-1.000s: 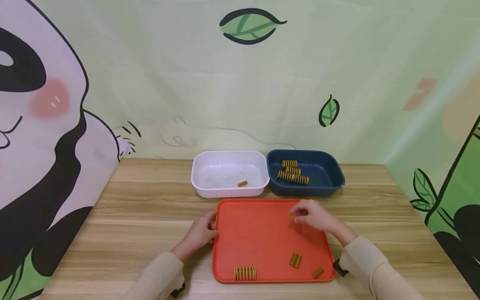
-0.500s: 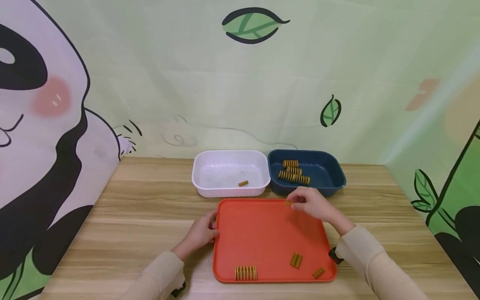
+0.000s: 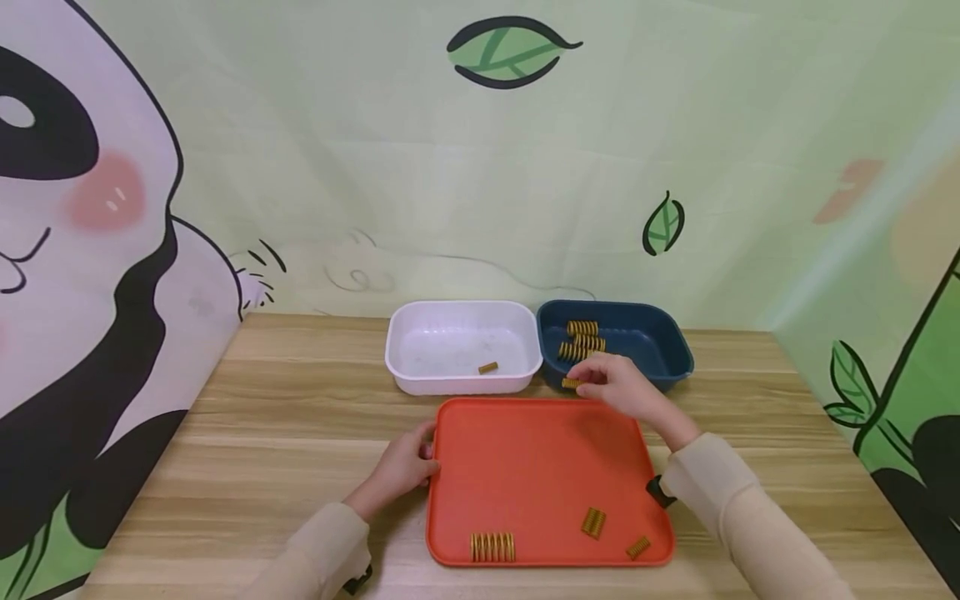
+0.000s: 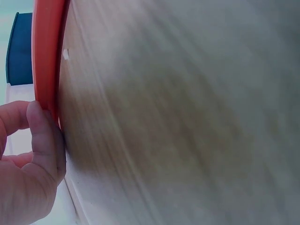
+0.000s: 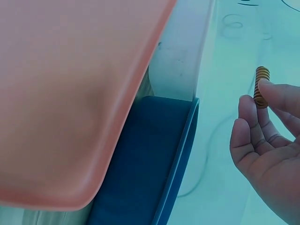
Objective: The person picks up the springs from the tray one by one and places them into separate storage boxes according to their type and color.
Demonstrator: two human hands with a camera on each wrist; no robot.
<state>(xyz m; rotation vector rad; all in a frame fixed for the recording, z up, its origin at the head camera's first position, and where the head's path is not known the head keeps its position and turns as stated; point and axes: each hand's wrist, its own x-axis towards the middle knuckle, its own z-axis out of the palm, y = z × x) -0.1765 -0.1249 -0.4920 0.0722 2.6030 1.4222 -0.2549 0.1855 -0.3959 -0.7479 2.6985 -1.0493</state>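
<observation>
My right hand (image 3: 621,388) pinches a small gold coil spring (image 3: 571,383) between thumb and fingers, at the front wall of the dark blue bin (image 3: 652,346). In the right wrist view the spring (image 5: 260,89) sticks up past the fingertips. My left hand (image 3: 399,463) grips the left edge of the red tray (image 3: 525,467); in the left wrist view its thumb presses on the tray's rim (image 4: 47,61). Near the tray's front edge lie a large spring (image 3: 492,547), a medium one (image 3: 593,522) and a small one (image 3: 638,547).
Left of the blue bin, side by side with it, stands a white bin (image 3: 462,385) with one small spring (image 3: 488,367) inside. Several larger springs (image 3: 582,328) lie in the blue bin. A wooden table (image 3: 285,400) carries everything, with a printed cloth (image 3: 420,167) behind.
My right hand has moved away from me with the small spring, from over the tray's far right part to the blue bin's front wall. The left hand stays at the tray's edge.
</observation>
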